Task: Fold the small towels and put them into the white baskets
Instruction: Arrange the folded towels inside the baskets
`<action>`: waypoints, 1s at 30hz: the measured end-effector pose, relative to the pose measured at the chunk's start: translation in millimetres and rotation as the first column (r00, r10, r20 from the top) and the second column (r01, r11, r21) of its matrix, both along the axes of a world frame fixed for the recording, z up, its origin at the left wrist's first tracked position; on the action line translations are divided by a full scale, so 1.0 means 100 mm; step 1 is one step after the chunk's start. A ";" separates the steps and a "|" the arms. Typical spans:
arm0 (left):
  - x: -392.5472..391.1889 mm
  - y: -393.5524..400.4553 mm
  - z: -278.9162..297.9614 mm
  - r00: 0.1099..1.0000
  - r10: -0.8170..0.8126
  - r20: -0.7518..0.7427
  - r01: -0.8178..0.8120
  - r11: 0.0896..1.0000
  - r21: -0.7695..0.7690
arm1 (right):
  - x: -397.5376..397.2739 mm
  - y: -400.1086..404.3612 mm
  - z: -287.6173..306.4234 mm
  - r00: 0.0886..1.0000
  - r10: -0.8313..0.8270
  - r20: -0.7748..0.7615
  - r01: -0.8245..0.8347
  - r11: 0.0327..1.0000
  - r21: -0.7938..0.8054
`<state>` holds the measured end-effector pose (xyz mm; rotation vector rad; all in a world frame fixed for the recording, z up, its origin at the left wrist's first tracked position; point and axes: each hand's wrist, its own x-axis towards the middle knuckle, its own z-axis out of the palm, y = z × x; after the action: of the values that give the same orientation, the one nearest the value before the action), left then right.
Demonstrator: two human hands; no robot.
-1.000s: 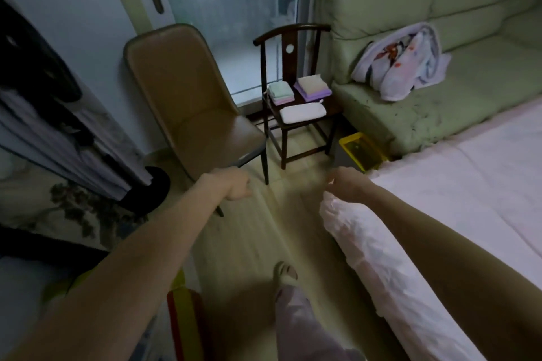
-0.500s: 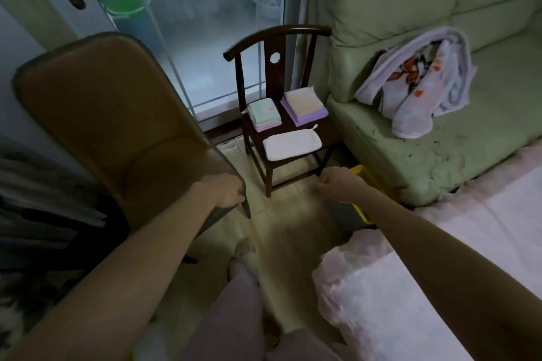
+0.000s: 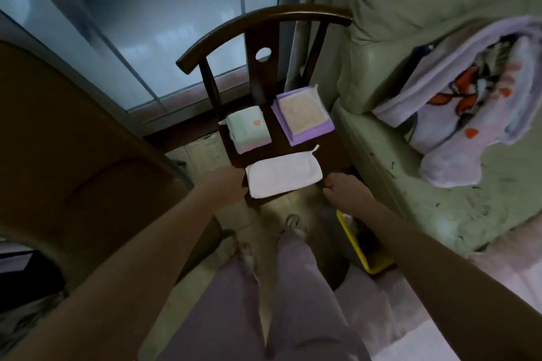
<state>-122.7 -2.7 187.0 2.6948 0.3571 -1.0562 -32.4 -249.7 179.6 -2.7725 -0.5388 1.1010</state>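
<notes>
A folded white towel (image 3: 283, 175) lies along the front of the dark wooden chair's seat (image 3: 271, 138). Behind it on the seat sit a folded mint-and-pink stack (image 3: 249, 129) on the left and a beige towel on a purple one (image 3: 303, 116) on the right. My left hand (image 3: 231, 184) is at the white towel's left edge, by the seat's front left corner, its fingertips hidden. My right hand (image 3: 340, 187) hovers just right of the towel with its fingers curled, a small gap between them.
A brown padded chair (image 3: 88, 173) stands close on the left. On the right, a green sofa (image 3: 440, 184) carries a crumpled patterned blanket (image 3: 469, 102). A yellow bin (image 3: 363, 243) sits on the floor by my right forearm. Glass doors are behind the chair.
I have stepped up to the wooden chair, which now fills the middle of the view. Both hands have reached forward to either end of the white towel.
</notes>
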 end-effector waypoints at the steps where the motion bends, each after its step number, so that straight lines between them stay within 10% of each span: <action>1: 0.13 -0.01 -0.10 1.000 0.026 -0.004 -0.026 1.000 -0.007 | 0.18 0.02 -0.12 1.000 0.015 -0.017 -0.015 1.000 0.002; 10: 0.91 -0.06 -1.45 0.908 0.400 -0.125 -0.415 0.900 -0.132 | 1.31 0.21 -1.48 0.978 -0.148 -0.147 0.153 0.988 0.021; 18: 0.92 -0.13 -2.55 0.631 0.768 -0.111 -0.776 0.628 -0.066 | 1.42 0.37 -2.54 0.797 -0.536 -0.278 0.549 0.835 -0.036; 25: 0.90 -0.29 -2.65 0.307 0.950 -0.066 -0.941 0.292 -0.169 | 1.29 0.44 -2.69 0.748 -0.593 -0.298 0.620 0.784 -0.003; 30: 0.90 -0.23 -2.36 0.301 0.932 -0.201 -0.918 0.226 -0.326 | 1.25 0.38 -2.40 0.614 -0.637 -0.467 0.723 0.691 0.008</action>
<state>-33.0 -25.8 -49.1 1.5400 1.3789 -0.5420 92.9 -211.7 -60.1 -2.1018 0.4366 1.2800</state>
